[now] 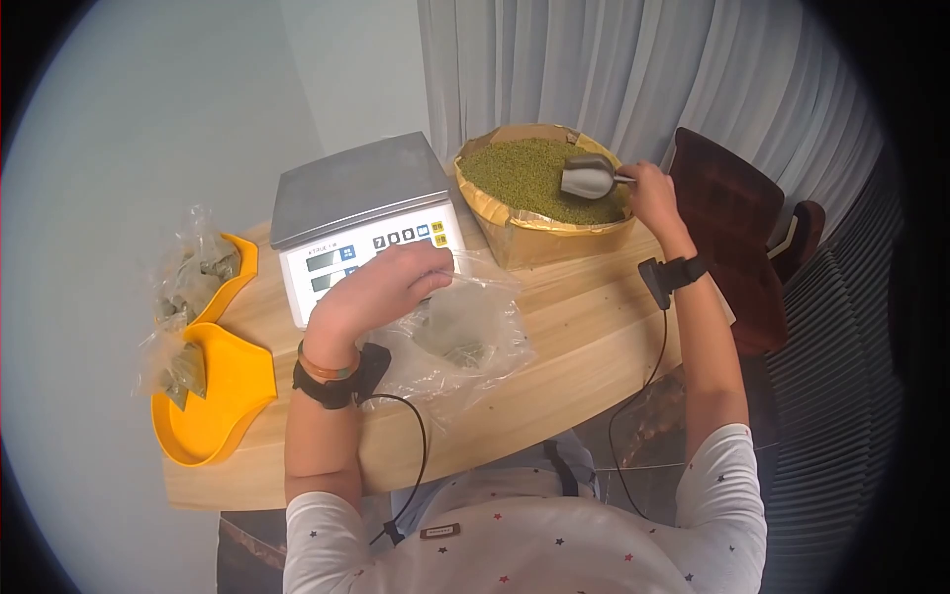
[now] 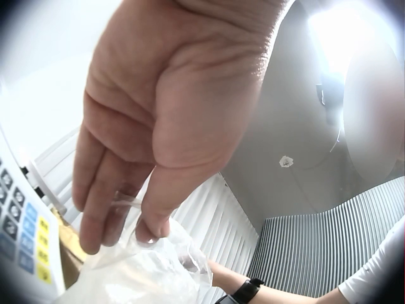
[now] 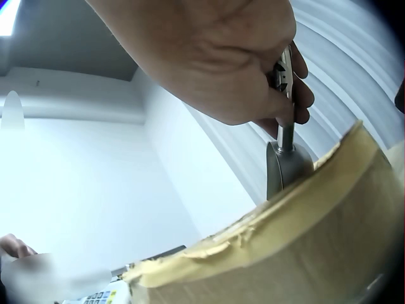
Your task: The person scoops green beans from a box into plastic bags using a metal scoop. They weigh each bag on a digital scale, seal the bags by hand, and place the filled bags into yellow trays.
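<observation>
In the head view, my right hand [image 1: 653,198] grips the handle of a metal scoop [image 1: 589,180] over small green grains [image 1: 515,166] in a cardboard box [image 1: 554,249]. The right wrist view shows fingers wrapped about the handle, with the scoop's bowl [image 3: 288,170] partly hidden behind the box rim [image 3: 253,237]. My left hand [image 1: 381,285] pinches the top of a clear plastic bag [image 1: 500,322] in front of the scale. Some greenish contents show low in the bag. From the left wrist, the thumb and fingers of the left hand [image 2: 171,120] meet at the bag's edge [image 2: 152,272].
A scale [image 1: 361,188] with a steel platform stands left of the box, its keypad partly behind my left hand. At the far left, two yellow trays [image 1: 233,371] hold filled clear bags [image 1: 183,371]. Beyond the wooden table [image 1: 584,327] on the right stands a brown chair [image 1: 727,218].
</observation>
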A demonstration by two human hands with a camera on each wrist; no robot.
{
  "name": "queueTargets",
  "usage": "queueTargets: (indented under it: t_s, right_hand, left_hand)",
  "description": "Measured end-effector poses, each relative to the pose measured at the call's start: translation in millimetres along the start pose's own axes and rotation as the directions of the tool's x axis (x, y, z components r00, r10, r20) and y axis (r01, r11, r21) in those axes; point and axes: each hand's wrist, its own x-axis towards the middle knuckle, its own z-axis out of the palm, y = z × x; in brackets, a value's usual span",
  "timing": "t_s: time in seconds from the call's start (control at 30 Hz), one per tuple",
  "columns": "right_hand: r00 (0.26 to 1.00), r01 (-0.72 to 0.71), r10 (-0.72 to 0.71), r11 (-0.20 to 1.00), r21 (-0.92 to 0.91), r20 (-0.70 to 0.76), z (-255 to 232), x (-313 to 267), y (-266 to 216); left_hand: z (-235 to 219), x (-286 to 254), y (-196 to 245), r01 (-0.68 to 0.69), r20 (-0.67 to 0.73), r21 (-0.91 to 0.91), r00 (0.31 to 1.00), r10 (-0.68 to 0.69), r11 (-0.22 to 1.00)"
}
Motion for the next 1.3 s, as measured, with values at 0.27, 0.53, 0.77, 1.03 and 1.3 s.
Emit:
queueTargets:
  t_s: [0.27,0.53,0.77,1.03,1.3]
  right_hand:
    - [0.957,-0.198,0.116,0.931,0.306,0.267,49,-9,-6]
    - [0.866,-0.466,0.215,0.675,0.572,0.452,50,-7,-4]
    - [0.84,-0.54,0.236,0.456,0.707,0.489,26,-6,-14]
    - [0.899,-0.416,0.131,0.557,0.719,0.419,6,-7,-12]
    - [0.854,-0.339,-0.209,0.47,0.815,0.476,-65,-13,-55]
  left_hand:
    - [-1,0,4,0.007,-0.006,0.003,1.0,-0.007,1.0]
    - [-1,-1,3,0.018,-0.001,-0.012,1.0,-0.018,1.0]
    - [-2,0,7,0.039,0.014,-0.02,0.999,-0.039,0.999]
    - [-1,0,2,0.002,0.015,-0.014,1.0,-0.001,1.0]
    - [0,0,3,-0.006,0.005,0.014,1.0,0.006,1.0]
